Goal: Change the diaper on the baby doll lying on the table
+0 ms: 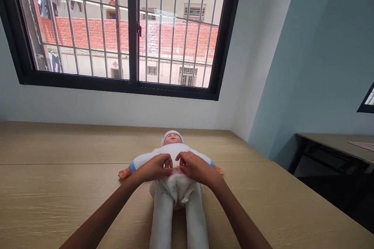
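Observation:
A baby doll (174, 149) lies on its back on the wooden table, head toward the window, in a white top with blue cuffs and a white cap (172, 132). A white diaper (179, 187) is around its hips. At the diaper's front waist, my left hand (159, 167) is closed in a pinch on the edge. From the other side my right hand (195, 166) pinches the same edge, fingers curled. A thin yellow strip (175, 167) shows between the two hands. My fingertips partly hide the waist edge.
The pale wooden table (73, 194) runs up to the wall under a black-framed, barred window (133, 81). To the right, beyond the table's slanting edge, stands a dark-legged desk (330, 142) by the blue wall.

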`<state>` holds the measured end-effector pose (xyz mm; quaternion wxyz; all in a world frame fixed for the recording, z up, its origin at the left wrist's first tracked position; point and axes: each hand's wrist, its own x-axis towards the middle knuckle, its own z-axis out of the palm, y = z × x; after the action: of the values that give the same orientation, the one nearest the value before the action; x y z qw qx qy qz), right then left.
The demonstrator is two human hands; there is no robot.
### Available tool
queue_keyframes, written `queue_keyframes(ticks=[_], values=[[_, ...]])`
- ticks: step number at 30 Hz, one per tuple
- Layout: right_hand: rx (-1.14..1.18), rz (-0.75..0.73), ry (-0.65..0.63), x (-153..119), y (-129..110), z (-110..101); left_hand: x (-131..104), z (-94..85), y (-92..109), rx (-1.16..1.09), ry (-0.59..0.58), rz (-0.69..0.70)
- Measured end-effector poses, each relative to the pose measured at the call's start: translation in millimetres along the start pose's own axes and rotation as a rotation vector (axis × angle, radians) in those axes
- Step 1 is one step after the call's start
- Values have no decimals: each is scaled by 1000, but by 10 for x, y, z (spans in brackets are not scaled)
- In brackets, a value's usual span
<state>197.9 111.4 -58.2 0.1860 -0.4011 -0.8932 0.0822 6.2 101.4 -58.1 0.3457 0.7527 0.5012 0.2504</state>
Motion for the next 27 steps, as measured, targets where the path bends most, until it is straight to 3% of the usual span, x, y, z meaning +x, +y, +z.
queue_keyframes(ticks=[8, 15, 27], values=[[-55, -34, 71, 5, -28, 55, 20, 14, -29, -57, -15, -19], [-37, 11, 32, -12, -76, -10, 7, -1, 16, 61, 48, 1], [-10, -7, -17, 28, -77, -1, 6, 21, 13, -15, 13, 5]])
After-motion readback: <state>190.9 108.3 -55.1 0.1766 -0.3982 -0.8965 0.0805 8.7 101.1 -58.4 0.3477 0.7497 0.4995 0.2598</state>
